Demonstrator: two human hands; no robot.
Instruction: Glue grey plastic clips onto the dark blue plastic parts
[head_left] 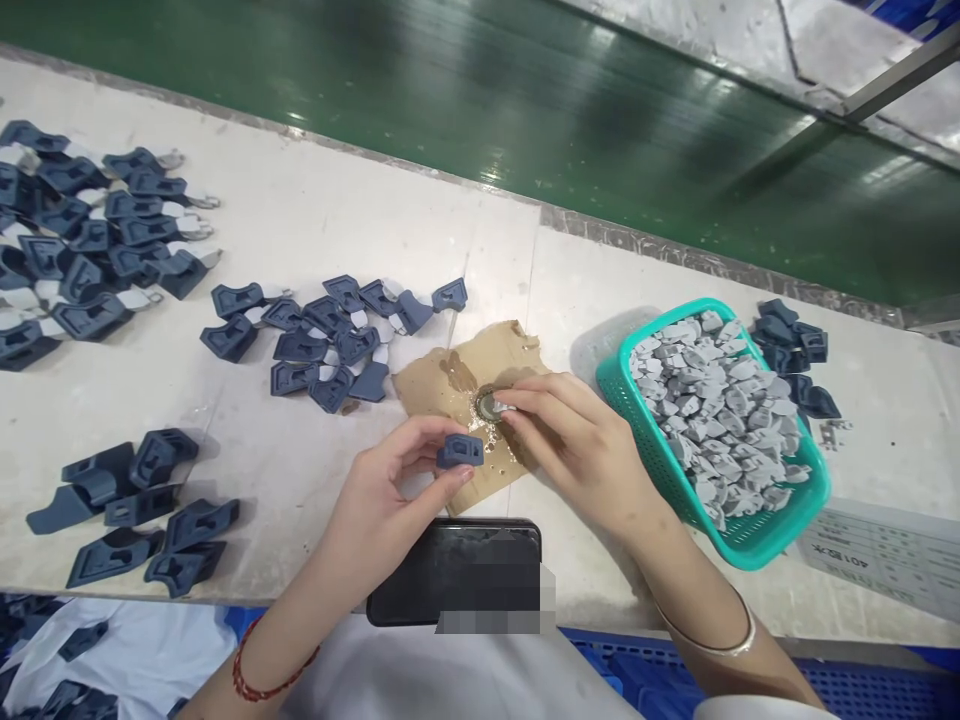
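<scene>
My left hand (409,475) pinches a dark blue plastic part (460,451) between thumb and fingers, its recessed face turned up. To its right, my right hand (570,440) holds a small grey piece (504,404) in its fingertips, at a small round dish (489,405). The dish rests on a torn piece of brown cardboard (480,360) spotted with glossy drops. Right of my right hand stands a teal basket (814,500) filled with small grey pieces (720,400).
Dark blue parts joined with grey pieces (330,335) lie left of the cardboard, with a larger pile (90,230) farther left. More blue parts (150,510) sit front left, others (795,345) behind the basket. A black phone (457,570) lies at the front edge; a green belt (420,110) runs behind.
</scene>
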